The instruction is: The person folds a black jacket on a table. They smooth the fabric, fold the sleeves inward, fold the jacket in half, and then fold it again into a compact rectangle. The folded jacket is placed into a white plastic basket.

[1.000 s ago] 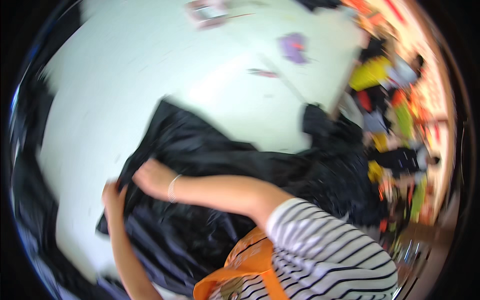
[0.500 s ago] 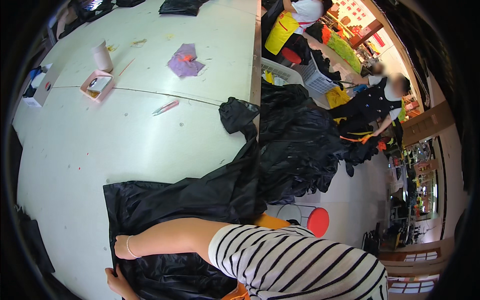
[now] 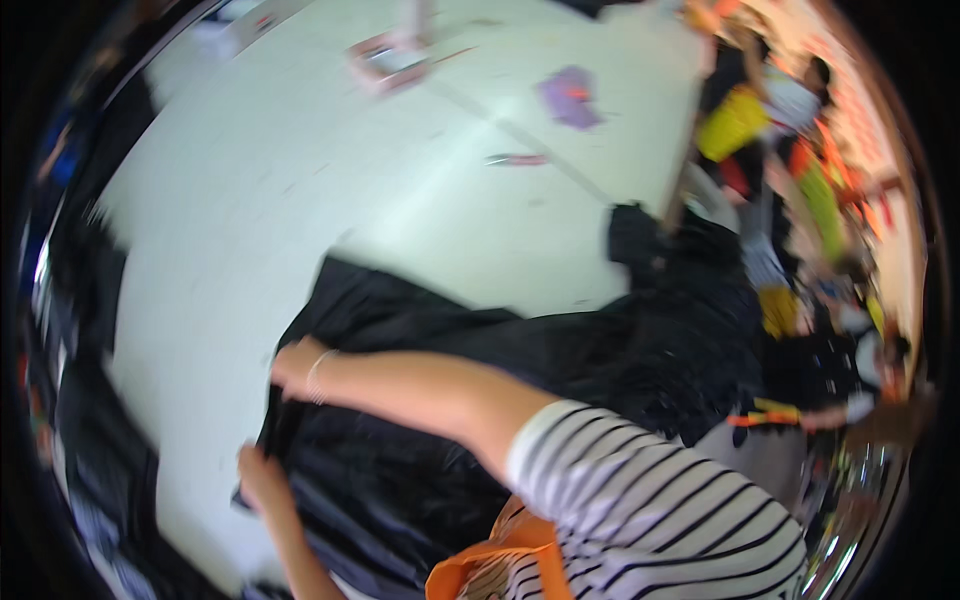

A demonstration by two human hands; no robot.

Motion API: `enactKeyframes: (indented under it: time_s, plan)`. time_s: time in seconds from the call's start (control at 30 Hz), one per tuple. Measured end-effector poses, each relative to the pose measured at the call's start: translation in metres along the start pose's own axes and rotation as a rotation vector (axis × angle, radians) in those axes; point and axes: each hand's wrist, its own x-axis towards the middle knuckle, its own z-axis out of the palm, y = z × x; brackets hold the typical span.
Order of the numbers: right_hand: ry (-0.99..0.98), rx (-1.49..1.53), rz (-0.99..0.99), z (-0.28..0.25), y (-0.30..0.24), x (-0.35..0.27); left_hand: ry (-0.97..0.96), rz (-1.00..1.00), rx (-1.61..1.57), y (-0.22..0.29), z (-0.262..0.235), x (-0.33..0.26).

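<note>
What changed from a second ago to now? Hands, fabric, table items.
The left hand has moved toward the body along the edge of the black fabric, widening its gap from the right hand. The fabric's far corner has also shifted bodyward. Blur hides whether any grip was released. Unchanged: both hands at that edge, purple cloth and pink tray on the white table.

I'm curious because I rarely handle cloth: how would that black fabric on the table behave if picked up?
The black fabric would probably flop rather than stay stiff, since it lies in uneven folds. It seems unlikely to roll or tip, being spread low across the white table. Lifting it whole may be awkward, as it extends beyond the hands.
</note>
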Motion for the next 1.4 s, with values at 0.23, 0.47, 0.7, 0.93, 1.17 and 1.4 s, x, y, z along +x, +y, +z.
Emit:
enactKeyframes:
  time_s: [0.23, 0.47, 0.7, 0.93, 1.17, 1.4]
  plan:
    - [0.274, -0.256, 0.0, 0.01, -0.003, -0.009, 0.375, 0.443, -0.116, 0.075, -0.008, 0.017]
    - [0.272, -0.254, -0.144, 0.004, 0.001, -0.036, 0.352, 0.182, -0.471, 0.13, 0.036, 0.006]
    - [0.474, -0.211, -0.351, -0.022, 0.03, -0.069, 0.227, 0.073, -0.069, 0.156, 0.022, 0.022]
    - [0.45, -0.229, -0.121, -0.029, 0.082, -0.045, 0.365, 0.15, 0.002, 0.167, 0.024, 0.026]
    - [0.475, -0.129, -0.159, -0.04, 0.068, -0.045, 0.239, 0.152, -0.47, 0.16, 0.029, 0.055]
    - [0.446, 0.091, -0.064, -0.042, 0.078, -0.046, 0.302, 0.032, -0.831, 0.172, 0.033, 0.059]
